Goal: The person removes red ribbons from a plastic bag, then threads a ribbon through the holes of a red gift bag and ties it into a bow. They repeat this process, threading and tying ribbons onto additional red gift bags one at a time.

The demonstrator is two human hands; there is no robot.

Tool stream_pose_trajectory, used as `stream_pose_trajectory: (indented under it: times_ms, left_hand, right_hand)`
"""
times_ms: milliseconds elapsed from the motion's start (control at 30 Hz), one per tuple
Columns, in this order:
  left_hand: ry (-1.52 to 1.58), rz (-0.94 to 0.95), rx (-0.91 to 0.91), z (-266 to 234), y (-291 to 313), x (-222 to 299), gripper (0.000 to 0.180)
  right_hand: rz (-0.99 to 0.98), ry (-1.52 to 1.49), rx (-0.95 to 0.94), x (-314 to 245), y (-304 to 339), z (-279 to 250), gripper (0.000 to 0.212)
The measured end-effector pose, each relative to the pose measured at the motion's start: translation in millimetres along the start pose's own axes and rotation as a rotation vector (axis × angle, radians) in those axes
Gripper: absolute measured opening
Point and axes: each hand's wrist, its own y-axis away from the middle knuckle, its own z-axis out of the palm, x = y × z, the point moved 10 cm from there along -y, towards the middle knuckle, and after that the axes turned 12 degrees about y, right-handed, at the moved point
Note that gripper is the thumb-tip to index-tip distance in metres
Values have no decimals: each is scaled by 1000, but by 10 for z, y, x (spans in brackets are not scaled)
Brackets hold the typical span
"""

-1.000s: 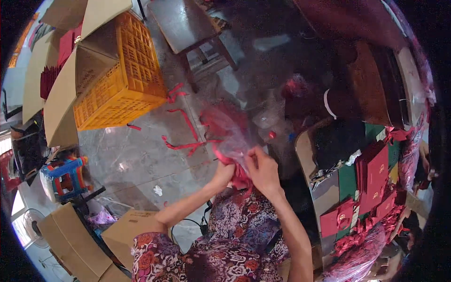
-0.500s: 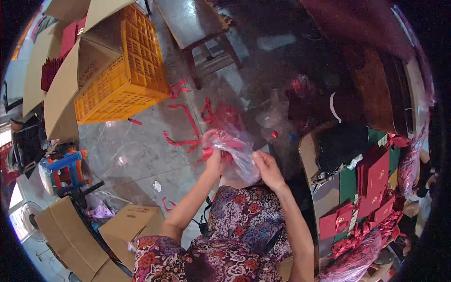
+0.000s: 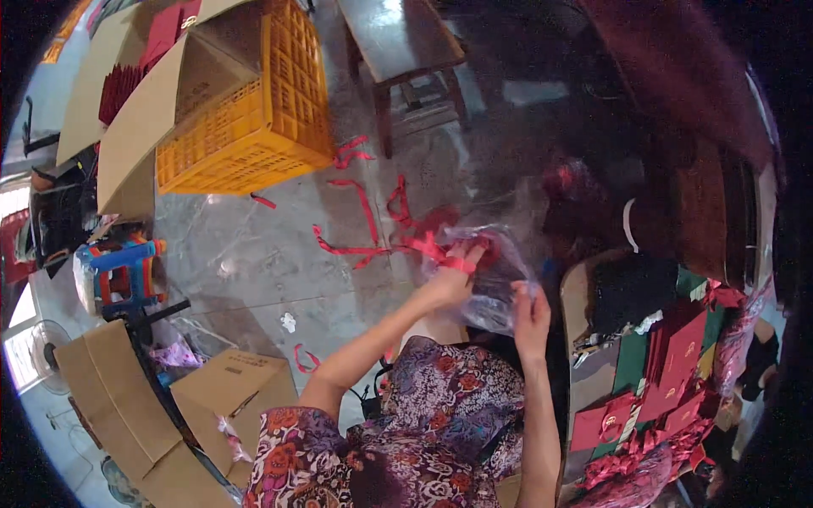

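In front of my lap a clear plastic bag (image 3: pixel 491 311) hangs spread between my hands. My right hand (image 3: pixel 532 320) pinches its right edge, fingertips pointing up. At the bag's upper left, my left hand (image 3: pixel 450 279) is closed around red ribbon (image 3: pixel 430 247), and a strip of it crosses the fingers. Part of that hand lies behind or inside the thin film; I cannot tell which. More red material shows dimly through the plastic. Loose red ribbon pieces (image 3: pixel 366 212) lie on the floor just beyond my left hand.
A yellow plastic crate (image 3: pixel 288 102) and an open cardboard box (image 3: pixel 140 127) stand far left, near a wooden stool (image 3: pixel 406 51). A closed carton (image 3: pixel 233 381) and a blue-orange stool (image 3: pixel 127 271) are at left. On the right, red gift bags (image 3: pixel 673 356) crowd a table.
The bunched bag has been spread wider. My left hand has shifted right and up, with red ribbon now showing across its fingers. My right hand has moved right, and the whole view has shifted.
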Motion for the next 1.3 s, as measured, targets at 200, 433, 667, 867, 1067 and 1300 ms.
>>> stream_pose_trajectory:
  times_ms: [200, 433, 667, 867, 1067, 1300]
  left_hand:
    - [67, 223, 102, -563, 283, 781, 63]
    - [-296, 316, -503, 24, 113, 792, 12]
    - [-268, 343, -624, 519, 287, -164, 18]
    - [-236, 685, -470, -13, 825, -464, 26]
    - [-720, 185, -616, -118, 1352, -1036, 14]
    - [315, 11, -75, -1023, 741, 102, 23]
  right_hand:
    - [-145, 120, 35, -22, 72, -69, 23]
    - [-461, 419, -195, -771, 355, 402, 16]
    - [-109, -277, 197, -244, 126, -191, 21]
    - [-21, -8, 200, 415, 97, -160, 28]
    - [-30, -35, 27, -22, 268, 250, 15]
    - [-64, 92, -38, 2, 457, 253, 14]
